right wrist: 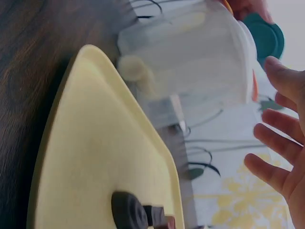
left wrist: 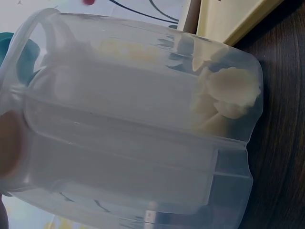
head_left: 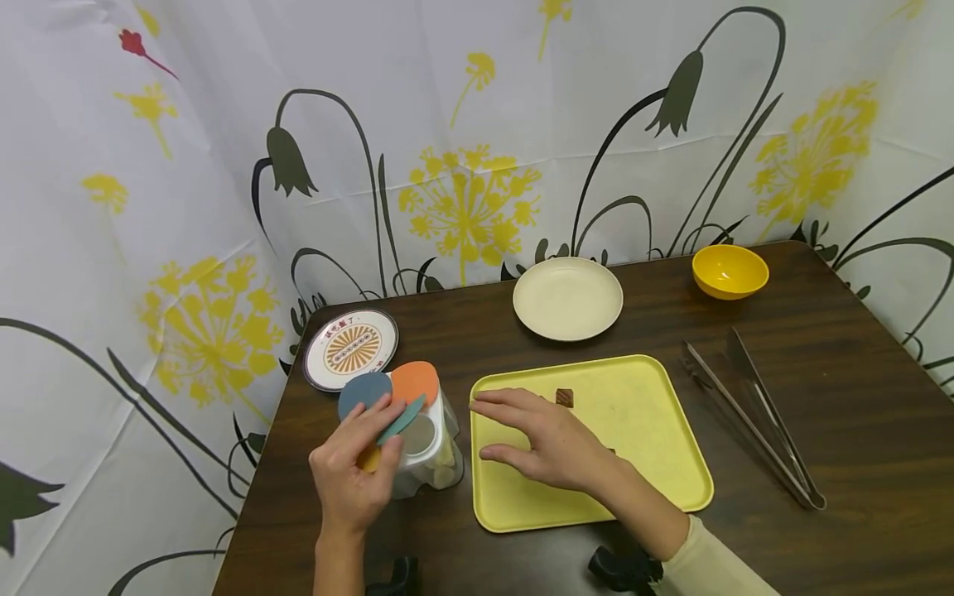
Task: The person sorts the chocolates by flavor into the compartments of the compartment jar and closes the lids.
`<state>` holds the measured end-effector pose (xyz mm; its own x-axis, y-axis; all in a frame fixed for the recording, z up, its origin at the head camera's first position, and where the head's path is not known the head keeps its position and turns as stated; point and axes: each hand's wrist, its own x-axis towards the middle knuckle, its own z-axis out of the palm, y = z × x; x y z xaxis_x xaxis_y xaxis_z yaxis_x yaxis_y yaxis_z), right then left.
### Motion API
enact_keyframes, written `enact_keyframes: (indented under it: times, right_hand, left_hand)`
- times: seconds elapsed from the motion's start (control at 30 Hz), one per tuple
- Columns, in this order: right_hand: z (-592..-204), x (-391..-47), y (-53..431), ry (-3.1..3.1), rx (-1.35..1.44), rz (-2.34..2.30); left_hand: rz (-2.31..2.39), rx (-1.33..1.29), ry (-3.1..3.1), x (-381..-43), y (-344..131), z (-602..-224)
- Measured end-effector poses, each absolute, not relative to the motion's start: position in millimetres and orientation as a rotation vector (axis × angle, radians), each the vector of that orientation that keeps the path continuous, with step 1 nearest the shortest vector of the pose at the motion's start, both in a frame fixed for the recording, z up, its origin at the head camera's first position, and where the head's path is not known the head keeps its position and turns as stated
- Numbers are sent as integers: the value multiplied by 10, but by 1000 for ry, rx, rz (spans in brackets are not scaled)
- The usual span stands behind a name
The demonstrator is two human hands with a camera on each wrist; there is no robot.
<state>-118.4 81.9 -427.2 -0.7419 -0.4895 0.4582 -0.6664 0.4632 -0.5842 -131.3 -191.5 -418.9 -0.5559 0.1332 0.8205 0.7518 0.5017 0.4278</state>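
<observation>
My left hand (head_left: 349, 473) pinches a teal round lid (head_left: 403, 420) between thumb and fingers. It holds the lid tilted over a translucent multi-compartment container (head_left: 441, 470). Below the lid, one round opening (head_left: 419, 434) is uncovered; blue (head_left: 364, 392) and orange lids (head_left: 414, 382) cover others, and a yellow lid (head_left: 368, 458) is partly hidden by the hand. Pale slices (left wrist: 233, 90) lie at the container's bottom in the left wrist view. To the right, my right hand (head_left: 547, 439) hovers over a yellow tray (head_left: 514, 509), fingers spread and holding nothing.
On the tray are a brown square piece (head_left: 565, 398) and dark pieces (right wrist: 128, 211), some hidden by my right hand. Behind stand a patterned plate (head_left: 353, 349), a cream plate (head_left: 568, 298) and a yellow bowl (head_left: 730, 271). Metal tongs (head_left: 771, 430) lie at right.
</observation>
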Motion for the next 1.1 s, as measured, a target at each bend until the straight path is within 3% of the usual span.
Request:
enact_keyframes:
  times: [1.1]
  right_hand:
    - [-4203,-1404,331,-2214,1341,996]
  left_hand:
    - [-1009,-837,-1989,-1334,-1963,-4239]
